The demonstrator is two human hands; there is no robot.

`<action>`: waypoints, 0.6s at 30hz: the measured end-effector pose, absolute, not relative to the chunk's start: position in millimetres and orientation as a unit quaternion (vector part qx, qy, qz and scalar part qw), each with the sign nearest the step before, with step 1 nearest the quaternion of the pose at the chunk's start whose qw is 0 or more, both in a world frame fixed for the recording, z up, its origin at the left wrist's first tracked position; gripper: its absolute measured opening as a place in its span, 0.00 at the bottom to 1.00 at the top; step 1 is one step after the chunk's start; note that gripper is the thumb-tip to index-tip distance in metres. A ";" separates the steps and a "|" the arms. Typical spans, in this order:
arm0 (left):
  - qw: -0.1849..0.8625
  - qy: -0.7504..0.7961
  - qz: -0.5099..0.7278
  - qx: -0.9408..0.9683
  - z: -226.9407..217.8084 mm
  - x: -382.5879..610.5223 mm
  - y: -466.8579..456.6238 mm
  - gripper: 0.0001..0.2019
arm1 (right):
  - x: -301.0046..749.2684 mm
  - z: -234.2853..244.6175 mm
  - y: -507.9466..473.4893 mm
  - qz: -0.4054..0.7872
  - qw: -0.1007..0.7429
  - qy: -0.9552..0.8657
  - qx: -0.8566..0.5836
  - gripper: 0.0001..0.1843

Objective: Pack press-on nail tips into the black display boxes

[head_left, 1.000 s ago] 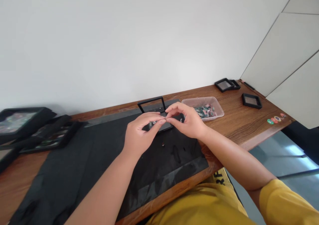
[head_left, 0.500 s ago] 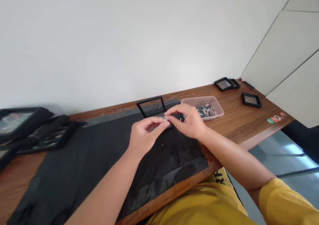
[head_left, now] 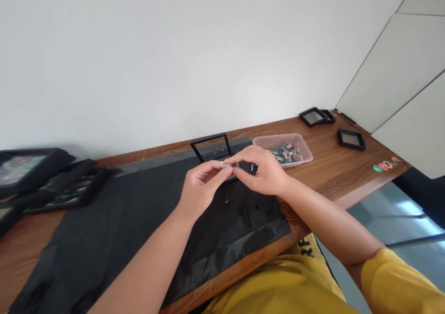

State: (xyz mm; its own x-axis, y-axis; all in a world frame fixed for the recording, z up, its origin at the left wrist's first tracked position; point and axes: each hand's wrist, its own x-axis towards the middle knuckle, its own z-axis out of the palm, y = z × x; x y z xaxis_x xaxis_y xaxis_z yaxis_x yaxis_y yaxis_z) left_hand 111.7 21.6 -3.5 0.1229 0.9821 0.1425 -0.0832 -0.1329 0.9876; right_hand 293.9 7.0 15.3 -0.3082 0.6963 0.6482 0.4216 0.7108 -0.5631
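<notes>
Thumb and index finger of my left hand (head_left: 200,184) are closed in a pinch, and my right hand (head_left: 267,172) pinches at the same spot. Between the touching fingertips is a small pale piece (head_left: 227,164), too small to name. Behind the fingers, a black open frame (head_left: 227,143) stands tilted up; my hands partly cover what lies at its foot. Through the gap in my right hand shows a black item with white lettering (head_left: 249,167). On the dark mat (head_left: 153,207), nearer to me, lies a tiny brownish piece (head_left: 226,200).
A clear plastic tub (head_left: 306,155) with several pink and green pieces stands just right of my hands. Black frame boxes (head_left: 352,139) lie at the far right, and larger black cases (head_left: 57,161) at the left. Wall and table edge bound the workspace.
Both hands have shifted slightly left, still pinched together. The black item with white lettering now shows more fully inside my right hand's curve.
</notes>
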 end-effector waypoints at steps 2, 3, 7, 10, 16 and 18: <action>0.514 0.407 0.518 0.550 -2.2 111.5 20.9 0.22 | 293.8 15.1 7.6 0.149 0.476 -0.792 -0.352 0.08; 0.512 0.403 0.518 0.554 -2.1 111.2 20.7 0.21 | 293.7 15.0 8.0 0.149 0.479 -0.791 -0.349 0.07; 0.507 0.379 0.522 0.571 -5.3 108.8 21.0 0.16 | 293.2 15.6 8.5 0.144 0.488 -0.792 -0.336 0.06; 0.509 0.354 0.525 0.583 -8.4 106.7 21.3 0.12 | 292.7 16.9 7.9 0.145 0.490 -0.789 -0.341 0.07; 0.502 0.307 0.526 0.615 -5.4 105.8 17.9 0.06 | 292.1 17.0 7.0 0.164 0.522 -0.762 -0.345 0.05; 0.494 0.299 0.521 0.628 -3.7 105.3 16.4 0.07 | 291.9 16.9 6.4 0.177 0.527 -0.753 -0.352 0.05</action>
